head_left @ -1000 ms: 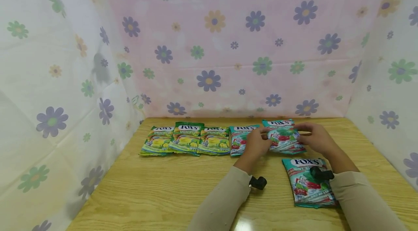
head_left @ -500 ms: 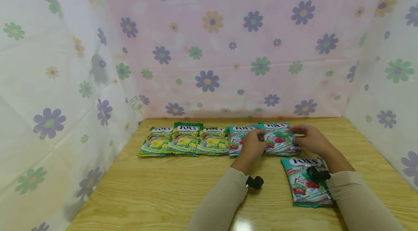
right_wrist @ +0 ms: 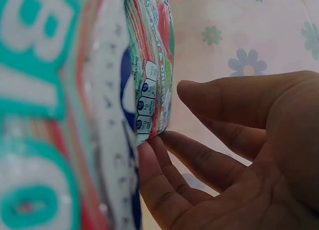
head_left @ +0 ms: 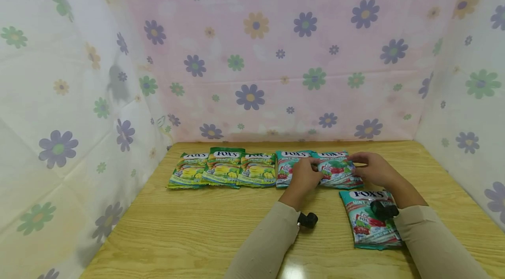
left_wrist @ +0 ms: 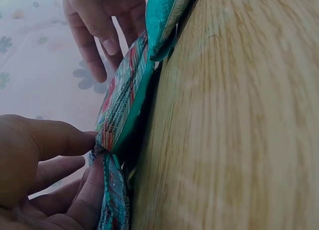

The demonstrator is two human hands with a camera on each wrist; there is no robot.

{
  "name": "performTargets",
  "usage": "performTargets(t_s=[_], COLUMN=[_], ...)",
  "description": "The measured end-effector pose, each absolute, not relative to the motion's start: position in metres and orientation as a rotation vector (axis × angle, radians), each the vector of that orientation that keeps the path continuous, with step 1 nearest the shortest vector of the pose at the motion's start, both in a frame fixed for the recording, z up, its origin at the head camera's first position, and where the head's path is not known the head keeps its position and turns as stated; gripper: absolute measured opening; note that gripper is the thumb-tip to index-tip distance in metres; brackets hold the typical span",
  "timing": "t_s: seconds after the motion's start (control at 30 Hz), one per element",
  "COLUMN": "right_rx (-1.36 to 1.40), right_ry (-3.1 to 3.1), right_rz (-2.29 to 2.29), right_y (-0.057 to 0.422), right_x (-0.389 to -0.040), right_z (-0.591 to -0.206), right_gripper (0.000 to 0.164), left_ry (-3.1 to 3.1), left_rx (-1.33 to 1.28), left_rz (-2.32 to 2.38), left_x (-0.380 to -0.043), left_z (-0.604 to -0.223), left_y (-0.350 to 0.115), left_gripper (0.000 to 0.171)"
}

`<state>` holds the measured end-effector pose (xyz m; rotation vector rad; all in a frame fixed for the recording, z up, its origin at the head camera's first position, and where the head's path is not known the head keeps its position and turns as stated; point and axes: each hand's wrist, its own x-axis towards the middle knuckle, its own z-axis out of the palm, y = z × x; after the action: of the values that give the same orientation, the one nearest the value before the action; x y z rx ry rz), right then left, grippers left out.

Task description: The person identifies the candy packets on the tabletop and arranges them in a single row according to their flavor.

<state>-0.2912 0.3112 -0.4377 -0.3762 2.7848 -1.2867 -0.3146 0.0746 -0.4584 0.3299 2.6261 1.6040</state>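
A teal Fox's mint candy bag (head_left: 337,171) lies at the right end of a row in the head view. My left hand (head_left: 305,178) pinches its left edge between thumb and fingers, as the left wrist view (left_wrist: 60,165) also shows. That hand partly covers the neighbouring teal candy bag (head_left: 285,167), whose edge meets the held one. My right hand (head_left: 376,169) is at the right edge; in the right wrist view its fingertips (right_wrist: 174,140) touch the bag while the thumb stays apart from it.
Three yellow-green Fox's candy bags (head_left: 223,169) overlap along the row's left part. Another teal candy bag (head_left: 371,222) lies nearer on the wooden table (head_left: 189,230), partly under my right forearm. Flowered cloth (head_left: 276,108) encloses the back and sides.
The teal bag between my hands has moved left against its neighbour, and its top edge has come down level with the row. Both hands have shifted slightly left.
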Motion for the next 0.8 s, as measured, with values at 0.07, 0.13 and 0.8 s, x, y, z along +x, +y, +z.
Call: performTargets(t_s=[0.07, 0.13, 0.8], right_rx=[-0.386, -0.397, -0.385], right_ry=[2.784, 2.779, 2.72], right_rz=[-1.284, -1.278, -1.314], right_y=[0.3117, 0.3125, 0.3142], right_x=[-0.2913, -0.2914, -0.2909], right_z=[-0.4382, -0.4385, -0.4356], right_gripper=[0.044, 0.044, 0.045], left_ry=[2.631, 2.638, 2.647], left_rx=[0.324, 0.315, 0.289], left_rz=[1.596, 1.583, 1.554], left_x=[-0.3148, -0.315, -0.3144], left_z=[-0.4585, -0.4587, -0.459], left_y=[0.0749, 0.0754, 0.0769], left_gripper=[0.034, 0.034, 0.032])
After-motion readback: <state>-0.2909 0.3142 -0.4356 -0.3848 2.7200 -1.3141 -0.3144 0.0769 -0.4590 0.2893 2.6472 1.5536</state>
